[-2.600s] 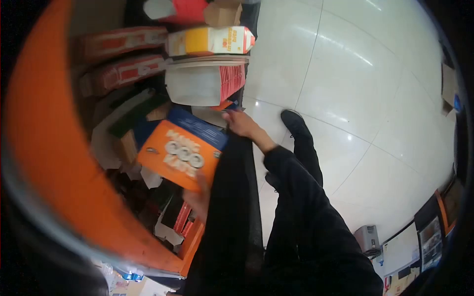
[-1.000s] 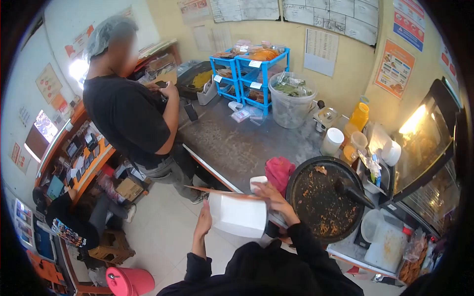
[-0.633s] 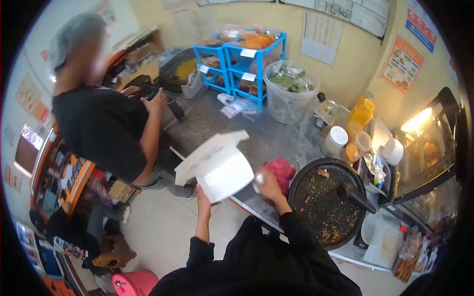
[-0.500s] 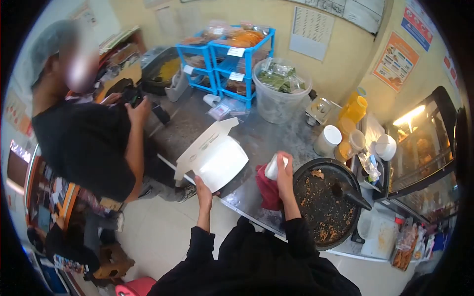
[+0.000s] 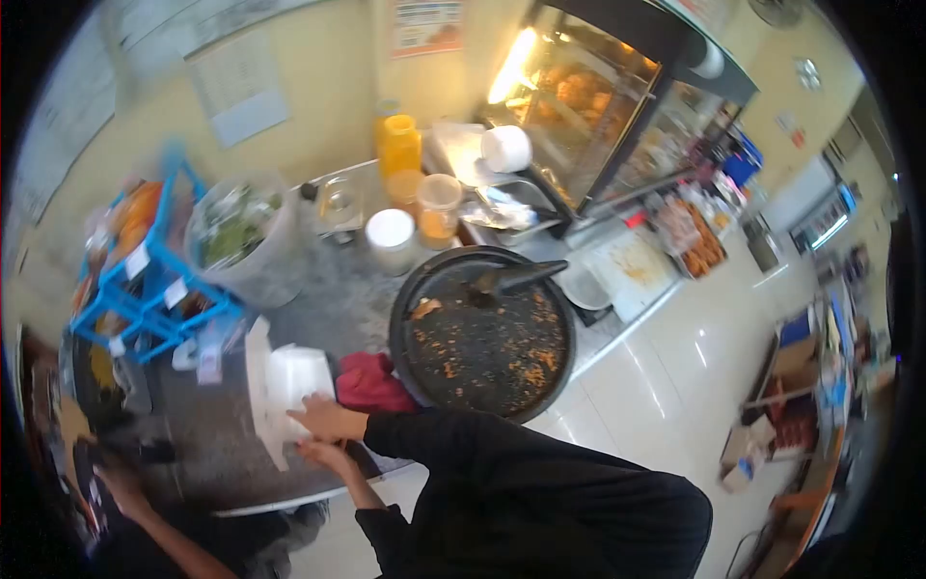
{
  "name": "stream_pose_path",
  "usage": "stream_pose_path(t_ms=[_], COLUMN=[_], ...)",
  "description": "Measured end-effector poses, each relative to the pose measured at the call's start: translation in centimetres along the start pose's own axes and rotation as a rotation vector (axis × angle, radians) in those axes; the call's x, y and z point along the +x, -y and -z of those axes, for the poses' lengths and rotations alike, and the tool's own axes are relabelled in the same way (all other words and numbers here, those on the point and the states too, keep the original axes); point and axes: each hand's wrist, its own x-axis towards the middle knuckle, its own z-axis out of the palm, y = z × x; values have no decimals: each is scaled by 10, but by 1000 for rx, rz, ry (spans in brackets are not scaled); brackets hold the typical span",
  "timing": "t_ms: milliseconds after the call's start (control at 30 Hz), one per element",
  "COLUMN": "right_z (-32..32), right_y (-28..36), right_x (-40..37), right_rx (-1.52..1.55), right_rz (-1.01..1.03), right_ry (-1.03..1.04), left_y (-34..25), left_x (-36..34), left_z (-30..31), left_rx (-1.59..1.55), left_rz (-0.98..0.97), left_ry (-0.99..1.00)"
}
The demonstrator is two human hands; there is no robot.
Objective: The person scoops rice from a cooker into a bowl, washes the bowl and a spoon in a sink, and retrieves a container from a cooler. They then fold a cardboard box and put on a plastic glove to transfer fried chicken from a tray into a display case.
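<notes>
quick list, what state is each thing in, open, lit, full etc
white box, open, flap raised
left hand, at the box
right hand, at the box
pink cloth, crumpled
round black dish, strewn with crumbs
display case, lit, food inside
clear bucket, holding greens
blue rack, loaded
white-lidded jar, lid on
yellow bottle, upright

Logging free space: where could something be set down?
Bare counter lies between blue rack, white box and front edge; a smaller patch between tub and black pan. Crowded: jars beside the pan, red cloth between box and pan.
</notes>
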Motion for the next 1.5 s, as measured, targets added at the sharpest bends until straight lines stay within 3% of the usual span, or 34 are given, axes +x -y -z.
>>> stream_pose_path(t_ms=[67, 133, 200, 233, 267, 333, 367, 433, 467, 500, 533, 567, 600, 633, 700, 767, 900, 1000, 1067, 1133, 1233, 1333, 1367, 1467, 1500], right_z=[45, 78, 114, 136, 154, 183, 195, 205, 202, 199, 197, 199, 204, 207, 208, 222, 245, 280, 296, 328, 403, 456, 470, 516, 532], right_y=[28, 33, 27, 21, 11, -16, -33, -82, -112, -139, -160, -173, -184, -198, -218, -227, -267, -294, -332, -352, -359, -394, -404, -413, -414], right_x=[-33, -69, -122, -156, -192, -278, -319, -403, -442, -479, -516, -553, -588, -618, -670, -709, -746, -753, -761, -761, -757, -743, -741, -742, -745], right_rx=[54, 112, 191, 249, 308, 394, 426, 412, 420, 390, 360, 410, 453, 433, 390, 448, 544, 729, 511, 340, -132, -200, -232, -361, -269], right_rz=[-20, 169, 296, 333, 374, 127, 53, -92, -183, -282, -387, -501, -612, -644, -707, -713, -685, -624, -653, -660, -459, -294, -326, -383, -335], right_ry=[-24, -291, -516, -614, -712, -750, -872, -1015, -1090, -1208, -1328, -1386, -1438, -1501, -1605, -1627, -1700, -1681, -1587, -1526, -1256, -891, -776, -391, -422], left_y=[0, 3, -21, -51, -29, -49, -58, -45, -34, -16, 9, 41, 64, 98, 167, 219, 305, 344, 367, 346, 294, 255, 247, 221, 218], left_x=[13, 24, -19, -59, -30, -101, -145, -220, -266, -304, -342, -378, -412, -440, -489, -531, -569, -568, -551, -551, -568, -578, -585, -611, -617], left_z=[18, 39, 0, -35, -12, -74, -111, -178, -219, -249, -282, -313, -342, -371, -431, -483, -561, -592, -603, -596, -594, -612, -619, -651, -665], left_rx=[-49, -108, -13, 113, 385, 450, 479, 246, -25, 389, 243, 96, 283, 332, 360, 475, 628, 789, 917, 809, 734, 758, 775, 905, 914], left_rz=[49, 92, 15, -93, -347, -639, -785, -919, -784, -921, -904, -749, -907, -792, -797, -876, -1302, -1390, -1357, -1266, -1257, -1171, -1113, -1324, -1382], left_ry=[38, 51, -177, -409, -546, -551, -558, -285, -41, -62, 224, 496, 695, 895, 1211, 1344, 1119, 1049, 1087, 1132, 1145, 1160, 1171, 1087, 1085])
